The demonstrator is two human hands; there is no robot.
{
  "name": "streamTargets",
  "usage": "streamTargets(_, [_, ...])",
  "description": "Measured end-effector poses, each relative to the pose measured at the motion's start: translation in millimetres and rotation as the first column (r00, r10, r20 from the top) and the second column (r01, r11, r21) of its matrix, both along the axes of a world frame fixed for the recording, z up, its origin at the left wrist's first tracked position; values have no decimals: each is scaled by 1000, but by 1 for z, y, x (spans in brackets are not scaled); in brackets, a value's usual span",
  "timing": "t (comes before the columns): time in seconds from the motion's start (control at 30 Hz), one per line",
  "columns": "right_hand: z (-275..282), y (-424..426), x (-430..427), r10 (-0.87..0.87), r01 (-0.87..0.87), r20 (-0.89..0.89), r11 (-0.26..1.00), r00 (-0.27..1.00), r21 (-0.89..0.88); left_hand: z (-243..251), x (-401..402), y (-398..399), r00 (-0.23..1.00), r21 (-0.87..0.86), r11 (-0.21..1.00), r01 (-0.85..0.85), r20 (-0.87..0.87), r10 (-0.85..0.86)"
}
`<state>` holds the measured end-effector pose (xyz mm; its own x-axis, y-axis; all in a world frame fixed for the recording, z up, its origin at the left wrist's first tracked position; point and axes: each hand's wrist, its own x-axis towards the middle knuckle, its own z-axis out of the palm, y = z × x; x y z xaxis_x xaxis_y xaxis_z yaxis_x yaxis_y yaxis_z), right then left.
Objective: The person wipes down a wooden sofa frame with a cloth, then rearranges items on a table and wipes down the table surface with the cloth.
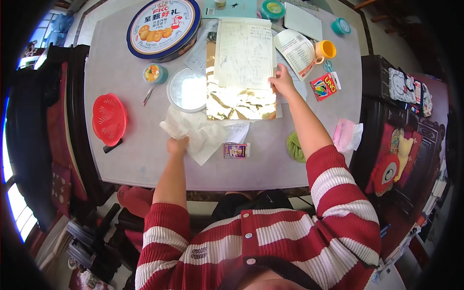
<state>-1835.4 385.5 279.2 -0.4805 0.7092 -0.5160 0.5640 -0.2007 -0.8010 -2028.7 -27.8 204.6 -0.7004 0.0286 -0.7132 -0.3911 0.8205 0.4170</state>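
Note:
My left hand (pixel 177 145) grips the lower left edge of a crumpled sheet of thin whitish paper (pixel 204 132) lying on the table. Beside it, partly covered by a stack of papers, is a round shiny lid or mirror (pixel 186 88) with a pale rim. My right hand (pixel 283 80) pinches the right edge of a handwritten sheet (pixel 244 54) between thumb and fingers. Beneath that sheet, a wrinkled gold foil sheet (pixel 241 105) shows along the bottom. Other papers stick out from under the stack.
Around the grey table (pixel 145 163) are a large biscuit tin (pixel 163 29), a red plastic basket (pixel 110 119), a teal-sided tub (pixel 155 73), an orange mug (pixel 325 49), blue scissors (pixel 328 66), an UNO card box (pixel 325 87), a small purple box (pixel 235 150) and a green cloth (pixel 295 146).

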Motion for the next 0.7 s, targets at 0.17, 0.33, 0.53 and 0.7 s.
streamTargets(0.17, [-13,-8,-2,77,-242,266,702,961,670,-2,5,6,997,-81,994,71,-33,-74])
streamTargets(0.33, [-9,-62,-44,373,-639,554,640,744,427,-7,3,-10,996,-61,995,78,-35,-80])
streamTargets(0.53, [-7,-117,46,275,-317,176,646,945,694,14,-1,6,999,-4,999,51,3,-51])
streamTargets(0.7, [24,-244,104,717,-663,200,450,667,599,24,12,32,997,46,998,-31,66,28])
